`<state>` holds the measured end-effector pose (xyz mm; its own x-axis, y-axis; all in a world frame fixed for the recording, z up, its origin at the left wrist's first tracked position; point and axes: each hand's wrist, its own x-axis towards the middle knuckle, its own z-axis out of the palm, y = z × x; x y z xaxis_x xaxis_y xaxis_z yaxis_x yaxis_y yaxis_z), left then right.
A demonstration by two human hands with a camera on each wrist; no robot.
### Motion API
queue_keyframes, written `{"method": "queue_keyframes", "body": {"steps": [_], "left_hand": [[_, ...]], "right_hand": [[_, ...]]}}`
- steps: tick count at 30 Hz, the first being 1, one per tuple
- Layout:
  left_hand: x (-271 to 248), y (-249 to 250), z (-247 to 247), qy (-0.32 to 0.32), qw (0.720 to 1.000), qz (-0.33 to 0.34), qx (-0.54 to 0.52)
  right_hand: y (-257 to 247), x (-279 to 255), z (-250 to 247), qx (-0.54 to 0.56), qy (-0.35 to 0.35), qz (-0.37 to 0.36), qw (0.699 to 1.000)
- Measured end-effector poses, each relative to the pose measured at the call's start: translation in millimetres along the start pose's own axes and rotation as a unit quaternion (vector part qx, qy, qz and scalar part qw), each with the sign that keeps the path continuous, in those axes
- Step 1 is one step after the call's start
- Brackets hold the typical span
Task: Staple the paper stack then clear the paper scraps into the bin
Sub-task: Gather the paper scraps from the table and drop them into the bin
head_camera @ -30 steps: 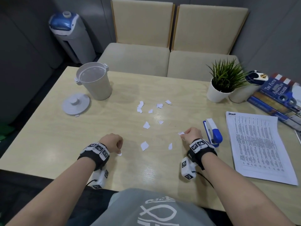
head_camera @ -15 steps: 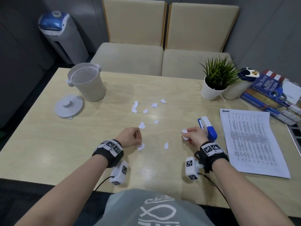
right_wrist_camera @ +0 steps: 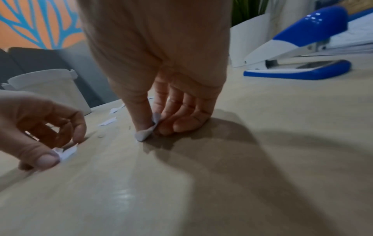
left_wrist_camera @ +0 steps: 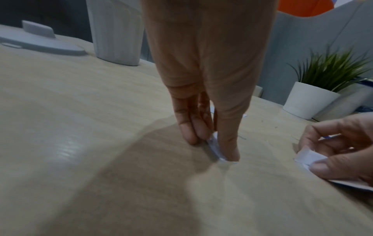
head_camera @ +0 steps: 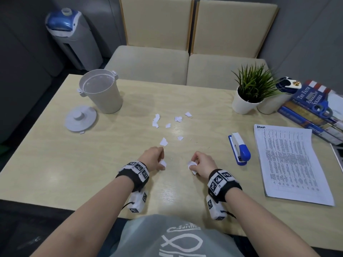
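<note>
Both hands are down on the wooden table [head_camera: 55, 154] near its front edge. My left hand [head_camera: 161, 160] pinches a white paper scrap [left_wrist_camera: 214, 145] between thumb and fingers against the tabletop. My right hand [head_camera: 193, 165] pinches other white scraps [right_wrist_camera: 148, 130] the same way. Several loose scraps [head_camera: 163, 142] lie ahead of the hands in the table's middle. The white bin [head_camera: 101, 90] stands open at the back left, its round lid [head_camera: 80, 118] lying beside it. The blue and white stapler [head_camera: 239, 148] sits right of my right hand, next to the printed paper stack [head_camera: 291, 162].
A potted plant [head_camera: 249, 91] in a white pot and a pile of books [head_camera: 313, 110] stand at the back right. Two beige chairs [head_camera: 185, 58] are behind the table. A grey and blue appliance [head_camera: 71, 36] is on the floor at the far left.
My left hand slid right to the scrap near the front middle and took it. My right hand moved left from beside the stapler, keeping its scrap, onto another one.
</note>
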<state>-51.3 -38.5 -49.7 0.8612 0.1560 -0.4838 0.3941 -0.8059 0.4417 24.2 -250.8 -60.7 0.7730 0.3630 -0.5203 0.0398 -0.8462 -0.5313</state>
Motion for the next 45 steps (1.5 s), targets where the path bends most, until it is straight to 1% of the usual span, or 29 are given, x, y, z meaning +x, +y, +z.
{"method": "queue_keyframes", "body": {"steps": [2,5,7,9,11,14,17,20,22,24,26,28,30,32,34,37,39,40,43,45], "left_hand": [[-1,1,0,0.012,1.0,-0.011,0.01],[-1,1,0,-0.001,0.999,-0.017,0.028],[-1,1,0,-0.004,1.0,-0.02,0.023],[-2,3,1,-0.007,0.999,-0.02,0.026],[-2,4,3,-0.011,1.0,-0.017,0.017],[-4,3,6,0.002,1.0,-0.025,-0.016],[-3,4,9,0.035,0.996,-0.075,-0.021],[-2,11,12,0.036,0.992,-0.122,-0.002],[0,13,13,0.029,0.991,-0.131,-0.001],[0,13,12,0.016,0.993,-0.121,0.0],[-1,11,10,0.009,0.994,-0.106,-0.003],[-2,8,9,0.006,0.996,-0.091,-0.001],[-3,7,9,0.006,0.997,-0.072,0.003],[-4,5,9,0.004,0.999,-0.053,0.005],[-4,4,9,-0.007,0.999,-0.044,-0.015],[-3,2,8,-0.017,0.999,-0.028,-0.044],[-2,4,5,-0.002,0.998,-0.009,-0.067],[0,5,2,0.017,0.996,-0.006,-0.092],[14,7,-7,0.106,0.978,-0.037,-0.177],[24,7,-13,0.135,0.966,-0.062,-0.212]], "right_hand": [[-4,4,-2,-0.034,-0.02,-0.004,0.999],[-11,9,-7,-0.081,-0.053,-0.005,0.995],[-14,11,-8,-0.101,-0.062,-0.008,0.993],[-16,11,-7,-0.109,-0.053,-0.017,0.993],[-15,7,-5,-0.095,-0.029,-0.026,0.995],[-8,-1,-2,-0.071,-0.004,-0.047,0.996],[-2,-5,-3,-0.058,-0.003,-0.064,0.996],[-1,-2,-6,-0.082,-0.031,-0.079,0.993],[-3,1,-8,-0.105,-0.05,-0.082,0.99],[-6,2,-10,-0.13,-0.073,-0.087,0.985],[-8,4,-12,-0.13,-0.085,-0.083,0.984],[-6,5,-17,-0.077,-0.066,-0.066,0.993],[-1,5,-21,-0.001,-0.024,-0.054,0.998],[2,2,-21,0.039,-0.019,-0.064,0.997],[3,0,-16,0.028,-0.033,-0.079,0.996],[3,2,-8,0.003,-0.024,-0.073,0.997],[0,5,-6,-0.023,-0.029,-0.066,0.997],[-1,6,-6,-0.036,-0.037,-0.062,0.997],[-6,8,-6,-0.075,-0.069,-0.059,0.993],[-11,10,-8,-0.103,-0.095,-0.061,0.988]]}}
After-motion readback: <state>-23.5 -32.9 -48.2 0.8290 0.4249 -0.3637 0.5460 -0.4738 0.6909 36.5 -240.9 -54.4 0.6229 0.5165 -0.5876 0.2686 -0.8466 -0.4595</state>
